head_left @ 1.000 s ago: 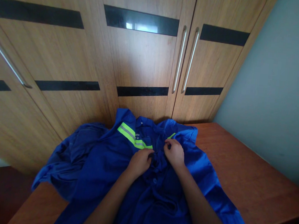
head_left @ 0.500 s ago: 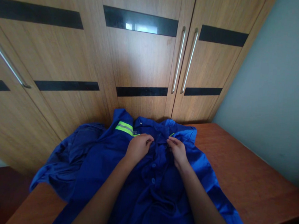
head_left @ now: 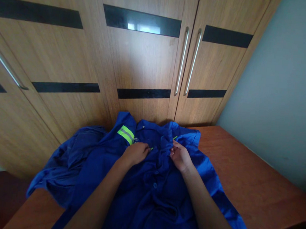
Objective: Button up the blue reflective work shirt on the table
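A blue work jacket (head_left: 147, 184) lies spread on the wooden surface, its collar toward the cupboard. Buttons run down its front, and a yellow-green and grey reflective strip (head_left: 126, 134) crosses the sleeve at the left. My left hand (head_left: 137, 152) is closed, pinching the jacket's cloth left of the front opening, near a small bit of yellow-green. On the other side of the opening, my right hand (head_left: 179, 155) grips the front edge below the collar with curled fingers. The cloth between the hands is bunched.
Another crumpled blue garment (head_left: 70, 157) lies at the left edge of the surface. Behind stands a wooden cupboard (head_left: 146, 61) with metal handles (head_left: 182, 60) and black strips. The reddish-brown tabletop (head_left: 245, 178) extends right to a pale wall (head_left: 282, 93).
My left hand has moved slightly left and down. My right hand has turned a little, its fingers now curled more under the jacket's front edge, which is more bunched.
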Tool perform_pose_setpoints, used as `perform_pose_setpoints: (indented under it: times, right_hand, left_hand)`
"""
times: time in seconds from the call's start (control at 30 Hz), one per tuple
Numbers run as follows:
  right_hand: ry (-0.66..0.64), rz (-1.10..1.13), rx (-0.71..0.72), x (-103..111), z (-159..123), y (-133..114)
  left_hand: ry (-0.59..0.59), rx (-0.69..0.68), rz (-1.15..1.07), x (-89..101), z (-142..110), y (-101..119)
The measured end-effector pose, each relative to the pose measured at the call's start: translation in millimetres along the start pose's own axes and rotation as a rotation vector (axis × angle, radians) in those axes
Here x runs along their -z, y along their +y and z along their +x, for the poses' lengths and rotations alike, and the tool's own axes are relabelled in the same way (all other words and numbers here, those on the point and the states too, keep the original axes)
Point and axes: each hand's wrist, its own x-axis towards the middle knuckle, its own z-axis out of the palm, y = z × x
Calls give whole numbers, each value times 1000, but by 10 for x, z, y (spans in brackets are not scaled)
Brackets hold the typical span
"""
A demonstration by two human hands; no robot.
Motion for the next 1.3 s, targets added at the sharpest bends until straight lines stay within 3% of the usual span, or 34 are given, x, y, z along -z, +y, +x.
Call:
perform_pose_setpoints:
  times: [0.3,0.47,0.63,0.8,0.87,1.0,1.13,1.2,1.3]
  right_hand:
    - [29,-228,54,-70,-49,27]
    - [67,-307,78,-81,-57,39]
    - [103,-282,108,-68,-54,44]
    - [129,-315,167,-76,-60,52]
    - [129,-327,169,-87,-65,59]
    - [105,-331,167,-111,-83,63]
    - [87,-293,158,-127,-97,54]
    - [89,-297,152,-133,-100,51]
    - [79,-349,166,-148,-109,54]
  left_hand:
    - [-67,-150,-148,-102,-165,-53]
    - [-60,-90,-353,-170,-168,-107]
    - [68,-26,-346,-123,-140,-119]
    - [424,94,-162,159,-53,-26]
    - [499,132,-98,273,14,40]
    - [556,166,23,385,148,216]
    - [622,174,139,342,178,407]
    - [631,186,117,279,153,472]
    - [619,198,-81,146,93,496]
